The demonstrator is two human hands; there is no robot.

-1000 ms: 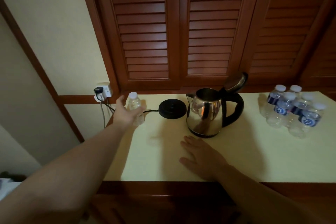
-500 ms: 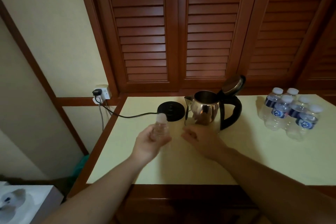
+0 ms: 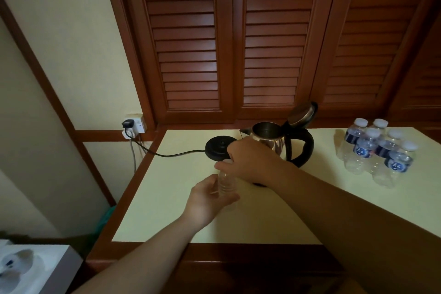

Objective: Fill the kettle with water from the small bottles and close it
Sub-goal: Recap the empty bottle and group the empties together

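1. Louvred wooden doors (image 3: 238, 38) across the whole top of the frame, dark red-brown, slats horizontal.
2. Pale yellow counter (image 3: 167, 210) with a wooden edge, filling the middle and right, running from lower left toward the right edge.
3. Steel kettle (image 3: 274, 143) at centre right, standing upright on the counter, spout pointing left, black handle to the right, lid (image 3: 301, 112) tipped up and back so the mouth stands open.
4. Pack of small bottles (image 3: 377, 153) at the far right, upright, white caps on top, blue labels, well apart from the kettle.
5. Left hand (image 3: 210, 198) in the centre, below the kettle, fingers curled round the lower body of a clear small bottle (image 3: 225, 181).
6. Right hand (image 3: 250, 162) reaching in from the lower right, just in front of the kettle, fingers bent down over the top of the small bottle and gripping its white cap (image 3: 223, 164).
7. Held bottle upright, long axis close to vertical, cap end up, base end in the left palm, raised in front of the counter between the two hands; label not discernible.
8. Black round kettle base (image 3: 219, 148) left of the kettle, flat on the counter, partly behind the right hand.
9. Black cord (image 3: 167, 154) trailing left from the base to a plug (image 3: 128, 124) in a white wall socket (image 3: 137, 124) at left of centre.
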